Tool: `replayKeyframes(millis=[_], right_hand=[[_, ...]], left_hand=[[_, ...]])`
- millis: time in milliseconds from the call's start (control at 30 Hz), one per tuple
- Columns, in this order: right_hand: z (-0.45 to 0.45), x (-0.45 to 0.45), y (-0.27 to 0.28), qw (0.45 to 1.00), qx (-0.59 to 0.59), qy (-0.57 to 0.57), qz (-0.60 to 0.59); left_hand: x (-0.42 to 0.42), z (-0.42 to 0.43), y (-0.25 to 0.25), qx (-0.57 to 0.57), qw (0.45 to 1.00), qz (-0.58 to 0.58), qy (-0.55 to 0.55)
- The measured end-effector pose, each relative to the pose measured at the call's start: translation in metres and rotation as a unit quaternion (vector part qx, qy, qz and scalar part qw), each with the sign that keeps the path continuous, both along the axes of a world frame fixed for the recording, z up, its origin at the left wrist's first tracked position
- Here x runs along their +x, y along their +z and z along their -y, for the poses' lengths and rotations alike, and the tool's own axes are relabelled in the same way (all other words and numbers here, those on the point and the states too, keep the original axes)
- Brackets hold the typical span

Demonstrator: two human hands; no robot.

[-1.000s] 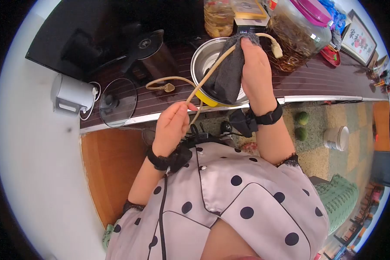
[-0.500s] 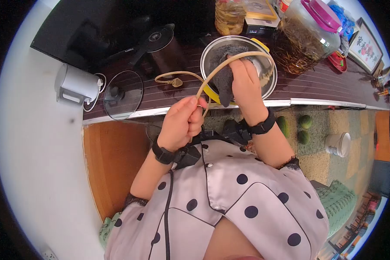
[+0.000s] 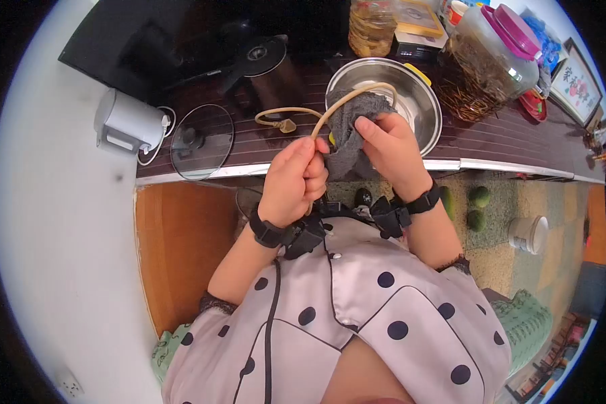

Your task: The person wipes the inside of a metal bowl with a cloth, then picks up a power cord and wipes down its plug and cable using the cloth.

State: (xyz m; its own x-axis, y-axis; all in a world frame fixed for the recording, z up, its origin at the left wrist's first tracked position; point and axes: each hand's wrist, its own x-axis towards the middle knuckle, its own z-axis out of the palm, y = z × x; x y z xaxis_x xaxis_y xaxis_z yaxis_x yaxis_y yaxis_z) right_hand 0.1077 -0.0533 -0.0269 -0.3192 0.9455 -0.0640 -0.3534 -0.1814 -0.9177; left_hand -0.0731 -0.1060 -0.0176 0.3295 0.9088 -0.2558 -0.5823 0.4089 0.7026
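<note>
A beige power cord point(image 3: 338, 106) arches over the front of a steel pot point(image 3: 424, 101) with yellow handles. My left hand point(image 3: 292, 180) is closed around the cord near the counter's front edge. In my right hand point(image 3: 396, 153) is a dark grey cloth point(image 3: 350, 128), pinched between thumb and fingers. The cloth bunches against the cord and hangs down over the pot's near rim, close to my left fingertips. On the counter to the left lies the cord's plug point(image 3: 287, 126). Part of the cord is hidden behind the cloth and my hands.
A glass lid point(image 3: 202, 143) and a grey electric kettle point(image 3: 124, 122) are at the left. A dark jug point(image 3: 266, 71) stands behind the plug. Right of the pot is a large jar point(image 3: 481, 67) with a purple lid. Green melons point(image 3: 478, 209) and a white bucket point(image 3: 528, 234) are on the floor.
My right hand has drawn the cloth from the pot's inside toward me and left, onto the cord near my left hand. My left hand keeps its hold. The whole view has shifted slightly.
</note>
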Motion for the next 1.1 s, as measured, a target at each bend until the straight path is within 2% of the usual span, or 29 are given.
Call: replayKeyframes(millis=[67, 133, 167, 200, 233, 300, 333, 400, 433, 500, 533, 600, 633, 667, 733, 800, 867, 933, 1033, 1100], right_hand=[[0.003, -0.008, -0.002, 0.999, -0.024, -0.022, -0.026], [0.009, -0.020, -0.004, 0.998, 0.035, 0.013, -0.044], [0.012, -0.023, -0.002, 0.998, 0.064, 0.002, 0.003], [0.014, -0.024, 0.000, 0.998, 0.063, 0.002, 0.002], [0.015, -0.025, 0.002, 0.992, 0.121, 0.002, 0.046], [0.017, -0.028, 0.008, 0.967, 0.215, -0.008, 0.140], [0.017, -0.028, 0.010, 0.967, 0.214, -0.009, 0.140], [0.016, -0.027, 0.014, 0.938, 0.240, -0.014, 0.252], [0.014, -0.028, 0.012, 0.937, 0.241, -0.012, 0.251], [0.011, -0.030, 0.006, 0.925, 0.287, -0.121, 0.218], [0.010, -0.029, 0.007, 0.926, 0.286, -0.119, 0.217], [0.004, -0.019, 0.010, 0.943, 0.145, -0.160, 0.252], [-0.001, -0.014, 0.010, 0.957, 0.148, -0.159, 0.190], [-0.002, -0.011, 0.013, 0.957, 0.149, -0.161, 0.190], [-0.003, -0.005, 0.022, 0.988, 0.054, -0.137, 0.049], [-0.006, -0.003, 0.022, 0.987, 0.056, -0.145, 0.030], [-0.007, -0.003, 0.024, 0.990, 0.036, -0.127, -0.046], [-0.005, -0.003, 0.028, 0.990, 0.020, -0.131, -0.049], [-0.001, -0.007, 0.038, 0.986, -0.004, -0.152, -0.065], [0.000, -0.011, 0.040, 0.983, -0.014, -0.168, -0.074]], left_hand=[[0.002, 0.003, -0.004, -0.008, 1.000, -0.017, -0.013], [0.001, 0.005, -0.009, -0.017, 0.999, -0.035, -0.020], [0.001, 0.004, -0.012, -0.023, 0.999, -0.049, -0.005], [0.002, 0.004, -0.013, -0.028, 0.998, -0.062, 0.010], [0.003, 0.005, -0.012, -0.028, 0.998, -0.063, 0.011], [0.007, 0.009, -0.013, -0.045, 0.988, -0.149, 0.019], [0.007, 0.010, -0.015, -0.046, 0.987, -0.150, 0.018], [0.007, 0.010, -0.018, -0.016, 0.983, -0.185, -0.013], [0.006, 0.009, -0.016, -0.015, 0.983, -0.185, -0.011], [0.002, 0.008, -0.010, 0.035, 0.990, -0.115, -0.070], [0.004, 0.010, -0.007, 0.033, 0.990, -0.115, -0.069], [0.009, 0.015, 0.000, 0.094, 0.974, -0.189, -0.080], [0.009, 0.016, -0.001, 0.096, 0.974, -0.189, -0.081], [0.008, 0.018, -0.002, 0.116, 0.968, -0.195, -0.106], [0.006, 0.020, -0.005, 0.136, 0.962, -0.196, -0.133], [0.005, 0.021, -0.007, 0.181, 0.936, -0.260, -0.153], [0.004, 0.020, -0.002, 0.191, 0.928, -0.272, -0.170], [0.004, 0.019, 0.000, 0.201, 0.918, -0.287, -0.186], [0.007, 0.018, 0.000, 0.243, 0.892, -0.344, -0.162], [0.010, 0.019, -0.002, 0.331, 0.841, -0.418, -0.096]])
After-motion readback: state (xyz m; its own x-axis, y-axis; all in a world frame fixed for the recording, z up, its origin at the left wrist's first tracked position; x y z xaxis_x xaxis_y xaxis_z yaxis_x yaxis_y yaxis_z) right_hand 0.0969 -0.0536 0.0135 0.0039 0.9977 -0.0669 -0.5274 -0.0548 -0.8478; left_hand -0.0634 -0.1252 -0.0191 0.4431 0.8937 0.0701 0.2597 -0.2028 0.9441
